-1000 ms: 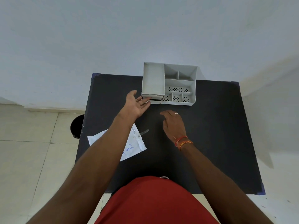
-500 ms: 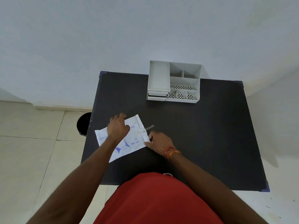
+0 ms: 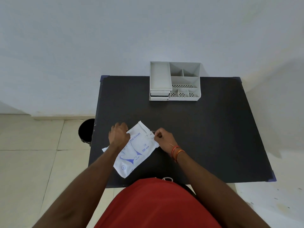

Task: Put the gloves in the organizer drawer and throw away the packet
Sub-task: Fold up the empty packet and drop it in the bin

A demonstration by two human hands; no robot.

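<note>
Both hands now work the packet (image 3: 134,150), which lies nearer the surface's (image 3: 213,129) front edge. Left hand (image 3: 119,135) presses its top; right hand's (image 3: 162,139) fingers pinch its corner. Organizer (image 3: 175,81) stands untouched at the back.

The packet (image 3: 136,150) looked like thin white plastic film, slightly glossy and creased, with blue print. The organizer (image 3: 175,81) was smooth, matt grey plastic, some of its compartment floors perforated with small holes. The worktop (image 3: 205,132) had a dark, matt, even surface with a faint grain. The floor (image 3: 32,153) was of pale, smooth tiles with a dull sheen. The wall (image 3: 115,38) was painted, matt and plain. The bin (image 3: 86,131) looked dark and matt. The person's shirt (image 3: 156,206) was red matt cloth, and thread bands (image 3: 176,151) circled the right wrist.
</note>
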